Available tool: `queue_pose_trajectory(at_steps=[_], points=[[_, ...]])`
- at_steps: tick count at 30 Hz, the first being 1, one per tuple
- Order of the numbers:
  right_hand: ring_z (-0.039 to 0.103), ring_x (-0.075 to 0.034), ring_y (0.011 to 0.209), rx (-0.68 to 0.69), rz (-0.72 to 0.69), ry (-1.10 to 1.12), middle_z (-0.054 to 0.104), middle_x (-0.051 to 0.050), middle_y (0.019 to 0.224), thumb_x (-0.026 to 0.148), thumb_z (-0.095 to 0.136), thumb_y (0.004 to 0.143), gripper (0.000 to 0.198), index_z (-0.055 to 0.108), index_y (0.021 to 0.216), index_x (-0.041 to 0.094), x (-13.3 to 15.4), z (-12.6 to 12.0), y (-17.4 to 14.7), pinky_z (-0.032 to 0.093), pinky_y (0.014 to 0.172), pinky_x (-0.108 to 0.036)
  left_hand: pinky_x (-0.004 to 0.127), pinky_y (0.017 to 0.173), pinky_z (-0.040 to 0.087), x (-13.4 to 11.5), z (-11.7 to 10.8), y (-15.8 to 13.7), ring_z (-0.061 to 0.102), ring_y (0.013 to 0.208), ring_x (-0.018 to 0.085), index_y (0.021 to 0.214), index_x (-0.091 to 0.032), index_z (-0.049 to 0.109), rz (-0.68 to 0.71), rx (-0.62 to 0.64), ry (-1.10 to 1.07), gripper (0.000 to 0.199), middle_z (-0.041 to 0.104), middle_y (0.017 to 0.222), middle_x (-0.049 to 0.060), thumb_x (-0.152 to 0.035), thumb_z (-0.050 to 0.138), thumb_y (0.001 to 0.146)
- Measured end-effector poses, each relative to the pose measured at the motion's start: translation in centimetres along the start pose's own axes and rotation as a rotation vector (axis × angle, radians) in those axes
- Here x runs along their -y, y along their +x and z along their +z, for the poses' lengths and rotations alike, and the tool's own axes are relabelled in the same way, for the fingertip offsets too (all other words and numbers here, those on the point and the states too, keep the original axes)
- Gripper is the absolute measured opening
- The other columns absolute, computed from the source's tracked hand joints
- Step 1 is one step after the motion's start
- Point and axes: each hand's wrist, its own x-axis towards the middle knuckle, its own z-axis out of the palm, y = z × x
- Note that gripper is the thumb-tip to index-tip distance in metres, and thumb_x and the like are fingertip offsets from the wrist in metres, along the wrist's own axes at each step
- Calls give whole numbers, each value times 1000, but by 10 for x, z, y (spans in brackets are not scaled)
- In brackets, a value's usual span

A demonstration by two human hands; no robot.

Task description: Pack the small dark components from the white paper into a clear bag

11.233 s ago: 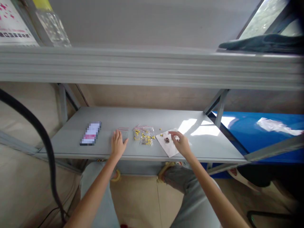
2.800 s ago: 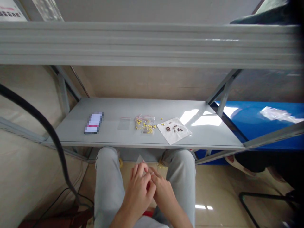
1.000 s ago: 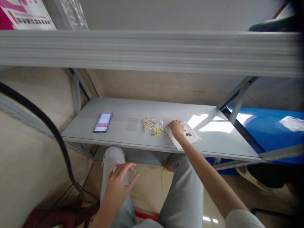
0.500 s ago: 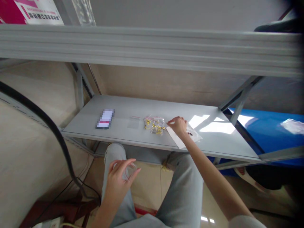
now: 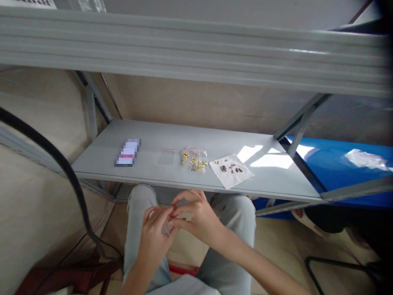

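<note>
Shelf (image 5: 147, 133) pale grey, patched with white glare at right; phone (image 5: 127, 152) at left whitish, crossed by a pink band. Bags (image 5: 203, 154) in the middle clear, pink-striped, yellow bits (image 5: 185, 156) within; paper (image 5: 227, 181) to their right white, speckled with brown bits (image 5: 223, 168). Far-right table (image 5: 330, 160) blue, jeans (image 5: 238, 211) faded blue.

One bare left hand (image 5: 154, 237) and one bare right hand (image 5: 202, 217) are showing near! One flat, clear plastic bag (image 5: 167, 157) and one oblong, pale-screened phone (image 5: 128, 152) are lying left; one square white paper sheet (image 5: 229, 180) is lying right, its small dark-brown pieces (image 5: 223, 168) escaping a sure count.
</note>
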Motion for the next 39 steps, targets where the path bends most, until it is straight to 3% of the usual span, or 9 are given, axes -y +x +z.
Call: queue_pose_trajectory(at_steps=[2,5,7,10,12,16,21,33,39], points=[[59,-17,95,-5,-9,45,66,0,101,36,66,78,11,72,82,28,-8,-11,1,39,88,-35,33,76,44,1,2,-1,63,72,18,94,-20,59,-25,6,-26,17,69,80,1,-30,59,81],[60,-17,93,-119,46,19,66,-3,100,37,63,80,15,72,85,27,-37,-37,5,43,84,-33,34,79,43,2,3,-1,62,74,17,98,-23,59,-89,32,-72,24,68,78,-2,-31,65,77],[59,-19,91,-221,106,-121,66,-4,98,38,62,80,16,72,84,26,-72,-53,10,43,83,-34,33,79,44,2,2,-1,62,77,17,101,-23,58,-124,31,-100,26,68,78,-2,-30,65,78],[54,-25,97,-377,326,-522,64,-7,100,36,60,81,17,72,85,25,-138,-67,17,37,85,-42,32,79,45,1,0,-1,62,80,17,104,-23,58,-152,16,-138,25,67,81,-1,-30,62,80],[51,-27,101,-361,412,-690,62,-10,106,33,56,83,21,72,92,23,-178,-69,20,34,86,-42,32,78,46,1,-2,-2,62,81,17,105,-23,57,-146,14,-154,26,67,82,-1,-30,61,81],[47,-26,107,-262,393,-812,57,-10,115,32,53,85,23,71,95,24,-226,-63,21,29,90,-42,32,78,46,3,-6,-6,62,81,17,104,-24,57,-124,43,-141,27,67,83,-1,-31,63,79],[45,-26,108,-304,380,-806,56,-7,115,35,52,85,23,73,83,27,-241,-57,19,25,92,-42,31,78,47,8,-8,-12,62,81,17,103,-25,58,-147,49,-104,26,67,83,-1,-31,64,78],[44,-26,107,-324,411,-681,55,-8,117,41,58,79,24,72,93,27,-241,-48,35,27,89,-42,33,78,49,9,-6,-10,63,80,18,100,-24,61,-171,67,-94,24,68,80,0,-33,63,78],[48,-25,102,-324,444,-597,58,-7,111,36,57,81,20,74,85,26,-242,-44,39,29,85,-39,33,77,49,12,-7,-10,64,80,18,98,-24,62,-182,49,-89,24,69,81,0,-35,65,76]])
